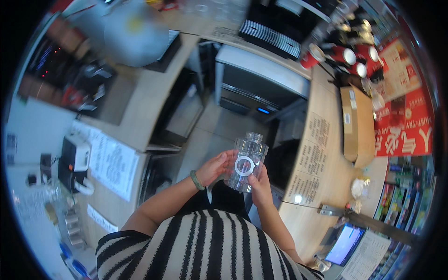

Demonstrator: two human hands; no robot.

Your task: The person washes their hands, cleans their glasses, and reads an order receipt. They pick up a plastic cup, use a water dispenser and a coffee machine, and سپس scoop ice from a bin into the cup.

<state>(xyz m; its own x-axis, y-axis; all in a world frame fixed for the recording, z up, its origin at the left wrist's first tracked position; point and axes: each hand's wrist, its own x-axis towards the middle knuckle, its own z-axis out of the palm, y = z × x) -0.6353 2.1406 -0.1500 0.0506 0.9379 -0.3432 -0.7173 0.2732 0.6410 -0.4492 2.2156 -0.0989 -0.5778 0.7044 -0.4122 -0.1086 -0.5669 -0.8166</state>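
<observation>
A clear plastic bottle (248,150) with a threaded neck and a white ring printed on its side is held between both hands in front of my body. It stands nearly upright, with no cap on the neck. My left hand (215,168), with a green bangle on its wrist, supports the bottle's left side, its fingers partly hidden behind the clear wall. On the lower right side, my right hand (260,187) grips the bottle with the thumb across its front. The bottle looks empty.
Wooden counters run along both sides. Right: a cardboard box (357,122), red paper cups (344,57) and a lit screen (344,243). Left: a small label printer (75,157) and printed sheets (115,161). Ahead is a white-topped appliance (262,70); a person's white cap (136,33) shows at upper left.
</observation>
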